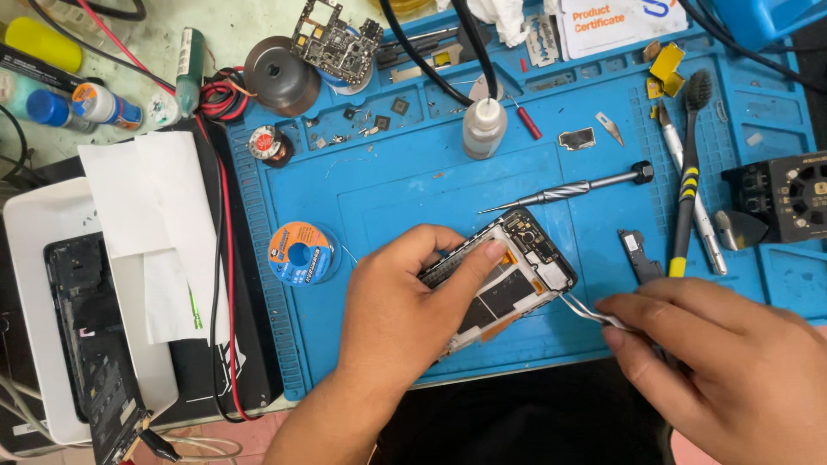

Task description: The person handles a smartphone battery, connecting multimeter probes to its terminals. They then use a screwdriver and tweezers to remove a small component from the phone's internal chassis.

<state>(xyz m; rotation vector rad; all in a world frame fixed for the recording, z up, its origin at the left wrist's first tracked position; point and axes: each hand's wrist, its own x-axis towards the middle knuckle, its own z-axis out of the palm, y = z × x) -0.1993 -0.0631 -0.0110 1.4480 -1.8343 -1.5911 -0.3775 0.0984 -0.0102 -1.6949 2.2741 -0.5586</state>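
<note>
My left hand [401,306] grips an opened phone body [515,275] with a white frame, holding it tilted on the blue work mat [388,185], thumb pressed along its upper edge. My right hand [732,362] holds metal tweezers [586,310], whose tips touch the phone's lower right corner. Inside the phone, dark parts and an orange strip show.
A metal screwdriver [573,188], a small black part [639,254], a black brush [687,172], a white bottle [484,127], a solder-wick spool [299,254] and a circuit board [334,41] lie on the mat. Left stand a white tray [34,284] with another opened phone and white papers [155,215].
</note>
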